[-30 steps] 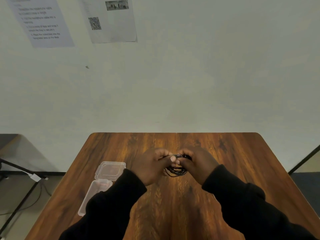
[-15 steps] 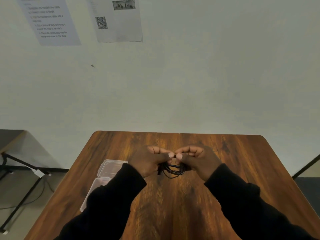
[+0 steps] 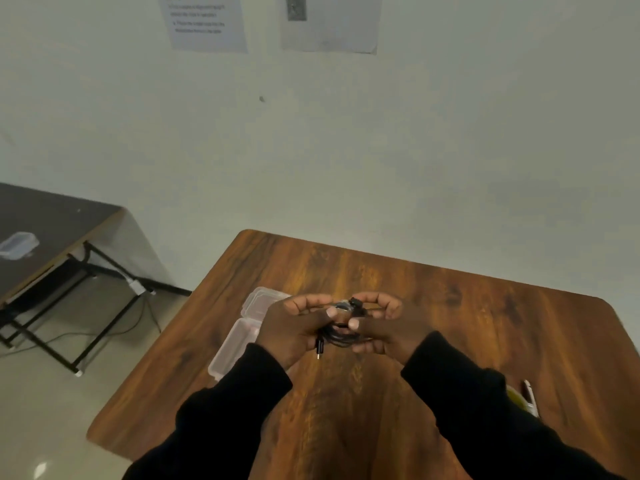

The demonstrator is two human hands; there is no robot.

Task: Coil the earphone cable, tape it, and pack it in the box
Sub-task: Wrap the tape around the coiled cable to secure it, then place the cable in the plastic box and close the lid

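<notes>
Both hands together over table centre: left hand (image 3: 294, 329) and right hand (image 3: 388, 327) pinch coiled earphone cable (image 3: 341, 336). Open box (image 3: 242, 336) lies just left, nearer left hand.

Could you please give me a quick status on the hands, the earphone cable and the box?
Left hand and right hand both closed on coiled earphone cable, plug dangling. Clear box open on table, left of hands. Nothing blocking.
</notes>
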